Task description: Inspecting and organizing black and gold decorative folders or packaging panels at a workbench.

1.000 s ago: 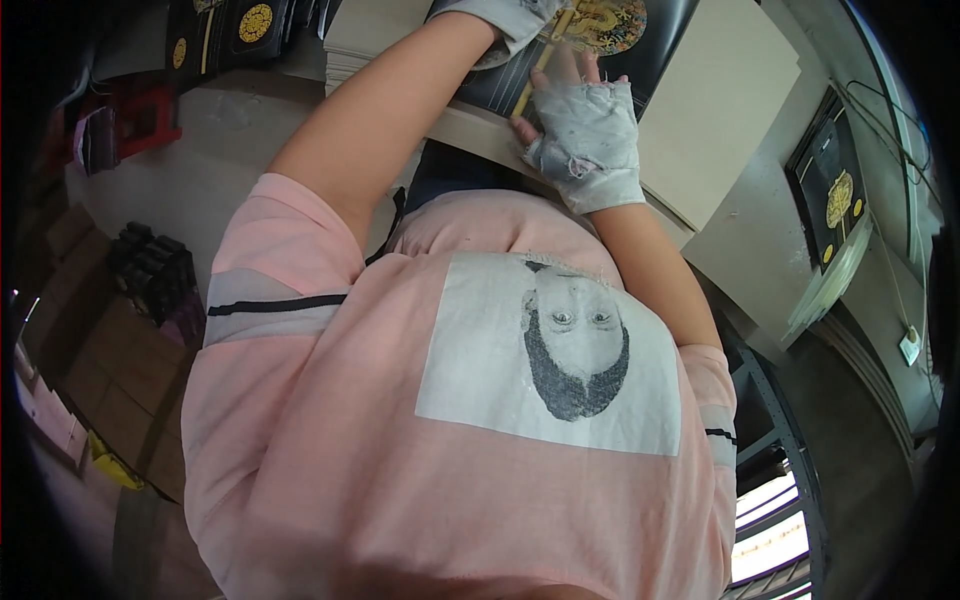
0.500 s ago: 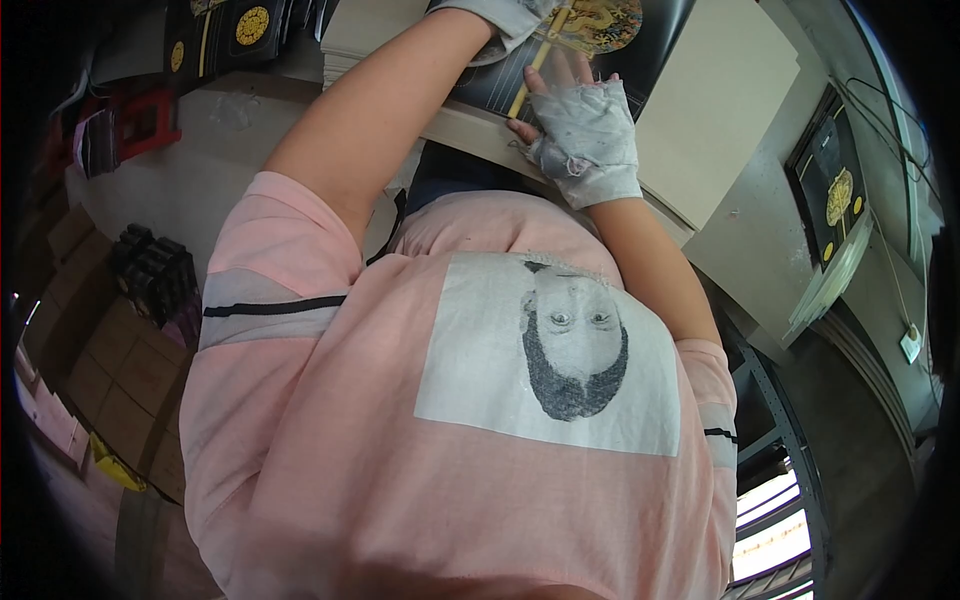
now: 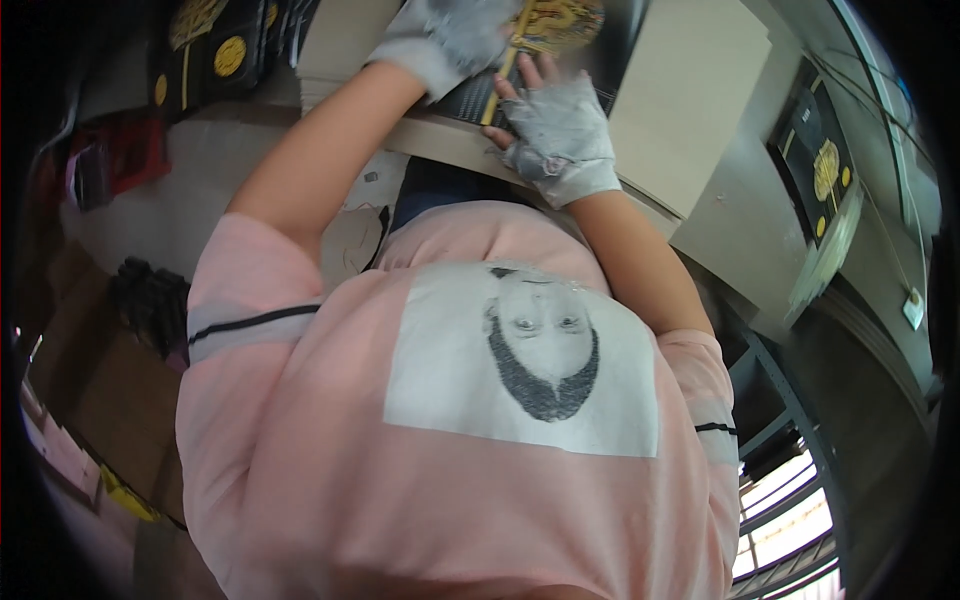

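A black sheet (image 3: 622, 45) printed with a gold pattern and a gold stripe lies on a stack of pale boards (image 3: 690, 110). My right hand (image 3: 560, 130), in a worn fingerless grey-white glove, rests on its near part. The bare fingers of that hand are stretched out and slightly spread, with nothing held in them. My left hand (image 3: 448, 38), gloved likewise, is over the sheet's left side near the gold stripe. Its fingers are blurred and partly hidden at the top edge, so their grip does not show.
More black-and-gold printed pieces (image 3: 205, 65) stand at the far left, and another black-and-gold panel (image 3: 815, 160) at the right. A red holder (image 3: 140, 150) is on the left. Cables hang at the right, above a white plug (image 3: 912, 310). Cardboard boxes (image 3: 125, 400) lie lower left.
My left hand has come down and to the left, nearer to me. My right hand stays on the sheet, fingers still stretched out. The whole view has shifted slightly.
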Tool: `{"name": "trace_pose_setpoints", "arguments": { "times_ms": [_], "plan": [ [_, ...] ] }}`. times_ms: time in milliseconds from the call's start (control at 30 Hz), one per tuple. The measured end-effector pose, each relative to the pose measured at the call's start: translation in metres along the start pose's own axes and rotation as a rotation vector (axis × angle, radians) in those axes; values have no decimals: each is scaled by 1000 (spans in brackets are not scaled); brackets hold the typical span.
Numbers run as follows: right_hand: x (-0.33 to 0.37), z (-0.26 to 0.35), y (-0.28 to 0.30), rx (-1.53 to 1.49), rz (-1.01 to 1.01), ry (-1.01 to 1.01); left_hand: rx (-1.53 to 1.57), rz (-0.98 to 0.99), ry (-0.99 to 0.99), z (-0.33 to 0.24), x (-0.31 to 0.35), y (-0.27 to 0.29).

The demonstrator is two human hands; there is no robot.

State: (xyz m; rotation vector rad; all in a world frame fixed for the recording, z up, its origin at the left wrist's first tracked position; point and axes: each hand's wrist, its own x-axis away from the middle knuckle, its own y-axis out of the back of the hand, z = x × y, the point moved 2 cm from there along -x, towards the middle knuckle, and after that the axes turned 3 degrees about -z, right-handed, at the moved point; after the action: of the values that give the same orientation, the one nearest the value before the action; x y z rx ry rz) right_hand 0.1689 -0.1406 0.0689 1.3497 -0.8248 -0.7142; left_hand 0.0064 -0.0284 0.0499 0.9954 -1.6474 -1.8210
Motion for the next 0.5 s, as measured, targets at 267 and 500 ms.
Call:
{"name": "trace_pose_setpoints", "arguments": {
  "times_ms": [267, 500],
  "plan": [
    [14, -5, -7, -137, -62, 69, 27, 252, 21, -30, 63, 1],
    [22, -26, -5, -194, -60, 75, 54, 267, 41, -33, 65, -4]
  ]
}}
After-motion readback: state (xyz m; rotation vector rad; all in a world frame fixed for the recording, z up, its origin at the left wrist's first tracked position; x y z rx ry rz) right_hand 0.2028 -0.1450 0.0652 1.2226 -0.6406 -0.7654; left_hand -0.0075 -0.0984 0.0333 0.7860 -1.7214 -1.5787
